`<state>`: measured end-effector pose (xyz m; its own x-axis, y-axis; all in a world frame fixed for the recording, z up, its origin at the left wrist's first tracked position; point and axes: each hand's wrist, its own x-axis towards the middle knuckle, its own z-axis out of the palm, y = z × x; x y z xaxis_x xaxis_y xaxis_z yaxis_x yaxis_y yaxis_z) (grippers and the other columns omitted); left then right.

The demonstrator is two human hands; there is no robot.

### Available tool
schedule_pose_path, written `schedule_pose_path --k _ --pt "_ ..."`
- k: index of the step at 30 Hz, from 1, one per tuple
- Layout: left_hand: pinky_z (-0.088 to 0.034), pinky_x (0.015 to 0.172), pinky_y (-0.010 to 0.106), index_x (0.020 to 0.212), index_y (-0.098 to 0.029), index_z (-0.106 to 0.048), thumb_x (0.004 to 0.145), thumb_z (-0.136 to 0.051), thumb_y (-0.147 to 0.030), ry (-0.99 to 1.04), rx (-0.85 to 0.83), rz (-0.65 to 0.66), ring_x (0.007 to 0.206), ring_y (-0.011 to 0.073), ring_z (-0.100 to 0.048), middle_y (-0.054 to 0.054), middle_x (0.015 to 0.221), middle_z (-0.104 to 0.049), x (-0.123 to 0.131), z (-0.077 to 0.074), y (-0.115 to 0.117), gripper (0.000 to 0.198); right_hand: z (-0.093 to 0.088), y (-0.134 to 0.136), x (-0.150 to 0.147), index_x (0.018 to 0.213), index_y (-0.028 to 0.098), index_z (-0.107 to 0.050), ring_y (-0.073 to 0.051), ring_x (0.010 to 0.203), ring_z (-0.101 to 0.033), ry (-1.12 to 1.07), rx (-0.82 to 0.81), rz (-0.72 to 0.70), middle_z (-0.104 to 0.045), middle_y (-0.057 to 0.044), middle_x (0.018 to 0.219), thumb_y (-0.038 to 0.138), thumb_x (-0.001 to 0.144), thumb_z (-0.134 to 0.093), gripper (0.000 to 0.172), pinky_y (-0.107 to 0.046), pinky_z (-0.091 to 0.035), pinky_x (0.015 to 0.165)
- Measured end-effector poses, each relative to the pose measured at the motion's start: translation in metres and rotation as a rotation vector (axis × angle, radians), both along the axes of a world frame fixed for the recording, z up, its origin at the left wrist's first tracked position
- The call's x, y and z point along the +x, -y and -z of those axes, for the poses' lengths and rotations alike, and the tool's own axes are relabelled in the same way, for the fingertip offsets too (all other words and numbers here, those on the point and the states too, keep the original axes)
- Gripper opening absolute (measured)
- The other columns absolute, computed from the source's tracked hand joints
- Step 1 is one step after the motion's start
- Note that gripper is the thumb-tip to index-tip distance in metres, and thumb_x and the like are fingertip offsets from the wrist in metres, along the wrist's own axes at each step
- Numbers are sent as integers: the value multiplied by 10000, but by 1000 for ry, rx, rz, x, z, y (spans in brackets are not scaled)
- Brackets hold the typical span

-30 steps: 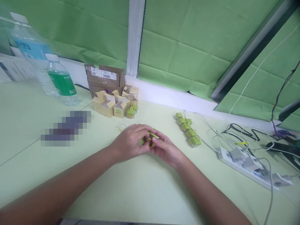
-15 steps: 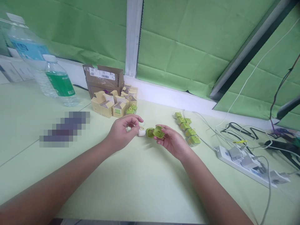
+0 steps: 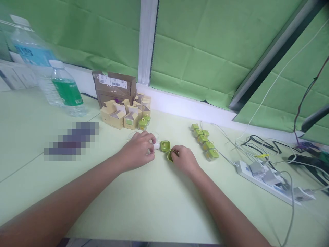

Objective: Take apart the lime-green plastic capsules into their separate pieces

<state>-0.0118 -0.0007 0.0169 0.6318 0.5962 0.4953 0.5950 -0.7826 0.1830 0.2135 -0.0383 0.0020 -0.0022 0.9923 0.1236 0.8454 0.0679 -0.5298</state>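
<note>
My right hand [image 3: 185, 160] pinches a small green square lid or cup [image 3: 170, 156] by its edge, low over the table, tilted with its hollow side showing. Just left of it another green hollow piece [image 3: 165, 146] rests on the table. My left hand [image 3: 136, 151] is beside a small white rounded object [image 3: 156, 146]; its thumb and forefinger are bent but apart, with nothing visible between them. Clear plastic pieces [image 3: 154, 136] show partly behind the left hand, their shape hard to make out.
A row of green-lidded clear containers [image 3: 203, 139] stands to the right, with two more [image 3: 143, 124] beside opened small cartons [image 3: 113, 115]. Behind is a brown cardboard box [image 3: 114, 87]. Bottles [image 3: 67, 91] stand left; a power strip [image 3: 267, 180] with cables lies right.
My right hand has turned palm-down and lowered the green piece toward the table, slightly left. The other green piece now stands apart from it. My left hand has dropped a little.
</note>
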Motion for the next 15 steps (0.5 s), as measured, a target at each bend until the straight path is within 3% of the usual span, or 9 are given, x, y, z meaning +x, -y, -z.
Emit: schedule_pose_path --k 7,11,15 --pt "-408 806 404 676 -211 -715 824 -614 -195 -88 54 2 941 237 -589 47 977 -687 -3 0 -6 180 -4 -5 9 896 214 -726 -215 849 -635 -25 80 63 -729 -88 945 388 928 -499 287 -310 -410 727" --pt "-431 820 400 776 -216 -729 902 -582 -262 48 170 -41 928 237 -600 51 945 -696 -8 -9 -11 199 -16 -4 16 888 223 -709 -177 680 -609 -99 183 126 -735 -48 914 411 930 -477 301 -309 -414 693" --pt "-471 819 381 754 -206 -677 922 -556 -283 263 249 -92 846 210 -603 51 876 -693 -15 -19 -16 220 -22 -2 22 825 216 -687 -152 565 -563 -157 240 143 -725 -26 813 415 916 -476 304 -297 -403 635"
